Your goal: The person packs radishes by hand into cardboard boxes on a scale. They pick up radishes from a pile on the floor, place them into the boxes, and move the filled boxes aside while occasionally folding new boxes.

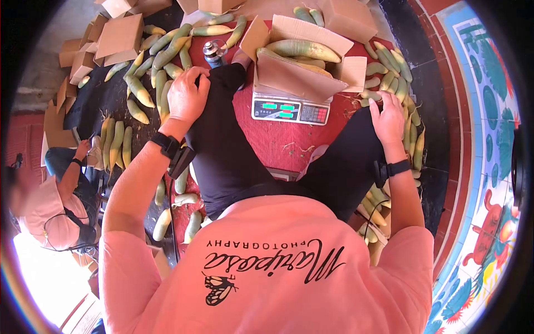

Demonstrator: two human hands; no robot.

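My left hand [189, 97] rests at my left knee, its fingers loosely bent and the thumb apart, with nothing visible in it. Several green radishes lie just beyond it. My right hand [388, 119] lies on my right knee with fingers stretched and thumb apart, holding nothing. Between my knees and a little ahead stands a white digital scale [292, 109] with lit green displays. An open cardboard box [306, 78] sits on the scale. Inside it are several green radishes [306, 49], one long one lying across the top.
Loose green radishes [139, 92] lie heaped at the left, and another pile [395, 69] at the right. Cardboard boxes [119, 39] stand at the back left. A metal-topped bottle-like object [212, 51] is near my left foot. Another person [55, 206] sits at the far left.
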